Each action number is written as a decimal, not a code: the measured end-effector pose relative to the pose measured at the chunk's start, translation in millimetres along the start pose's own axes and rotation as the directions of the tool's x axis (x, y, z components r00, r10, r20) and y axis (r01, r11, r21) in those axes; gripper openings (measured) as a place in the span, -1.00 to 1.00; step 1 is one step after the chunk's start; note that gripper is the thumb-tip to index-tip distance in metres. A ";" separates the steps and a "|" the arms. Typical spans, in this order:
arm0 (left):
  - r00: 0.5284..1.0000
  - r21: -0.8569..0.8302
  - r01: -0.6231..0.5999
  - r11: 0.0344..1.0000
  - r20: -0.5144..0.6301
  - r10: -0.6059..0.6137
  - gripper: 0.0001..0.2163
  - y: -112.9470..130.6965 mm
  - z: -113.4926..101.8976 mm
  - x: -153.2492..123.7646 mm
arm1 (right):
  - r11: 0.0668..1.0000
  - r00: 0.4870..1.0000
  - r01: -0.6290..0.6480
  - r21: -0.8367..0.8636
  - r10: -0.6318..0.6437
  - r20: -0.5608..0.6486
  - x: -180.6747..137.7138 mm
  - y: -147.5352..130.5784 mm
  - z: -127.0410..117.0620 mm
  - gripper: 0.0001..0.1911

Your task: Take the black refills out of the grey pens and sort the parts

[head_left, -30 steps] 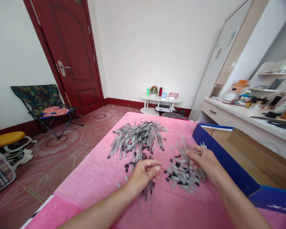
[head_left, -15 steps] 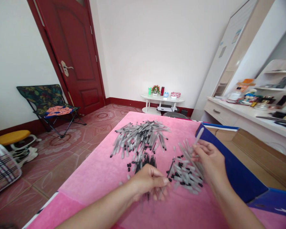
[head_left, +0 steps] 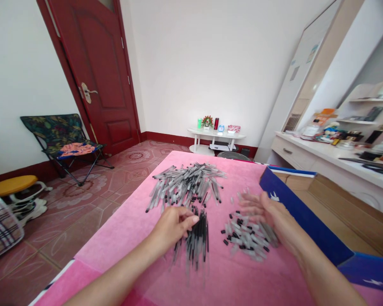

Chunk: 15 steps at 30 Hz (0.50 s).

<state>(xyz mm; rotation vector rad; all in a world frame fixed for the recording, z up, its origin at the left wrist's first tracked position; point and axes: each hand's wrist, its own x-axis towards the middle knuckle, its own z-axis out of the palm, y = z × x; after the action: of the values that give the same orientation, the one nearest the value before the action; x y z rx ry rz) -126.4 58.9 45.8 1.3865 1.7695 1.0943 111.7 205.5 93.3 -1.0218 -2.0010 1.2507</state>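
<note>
A pink cloth [head_left: 236, 280] covers the table. At its far middle lies a big heap of grey pens [head_left: 187, 182]. Nearer me is a bundle of black refills [head_left: 198, 238], with a pile of clear tubes and black caps [head_left: 249, 238] to its right. My left hand [head_left: 172, 225] hovers over the left edge of the refills, fingers curled and blurred; I cannot see anything in it. My right hand [head_left: 264, 212] stretches over the tube pile with fingers spread and blurred.
A blue cardboard box [head_left: 306, 225] stands open at the table's right edge. Beyond are a red door [head_left: 95, 76], a folding chair [head_left: 60, 140], a yellow stool [head_left: 12, 187], a small white table [head_left: 215, 138] and a white dresser [head_left: 332, 165].
My left hand has moved left and away from the refills' near end, uncovering them. My right hand no longer holds up a clear tube and has spread over the pile.
</note>
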 end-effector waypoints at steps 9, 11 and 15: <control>0.986 -0.533 -0.068 0.843 0.093 0.138 -0.51 16.7 -3.3 -13.4 | 0.575 0.865 -0.314 0.755 -0.155 0.477 -26.1 -38.5 51.0 0.01; 0.993 -0.385 -0.110 0.916 0.002 0.120 -0.54 3.3 -18.5 -11.9 | 0.614 0.905 -0.253 0.747 -0.124 0.408 -30.4 -35.9 44.5 -0.02; 0.909 0.247 -0.157 0.956 -0.342 0.238 -0.60 -52.2 -72.1 -10.4 | 0.874 0.985 0.163 0.458 -0.116 -0.129 -62.7 -9.0 -10.0 -0.21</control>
<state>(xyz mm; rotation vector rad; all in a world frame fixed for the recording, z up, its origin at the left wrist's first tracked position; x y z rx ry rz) -209.2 27.3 32.1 1.6005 2.0988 1.3798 151.2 155.7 101.6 -0.6721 -1.5530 1.4747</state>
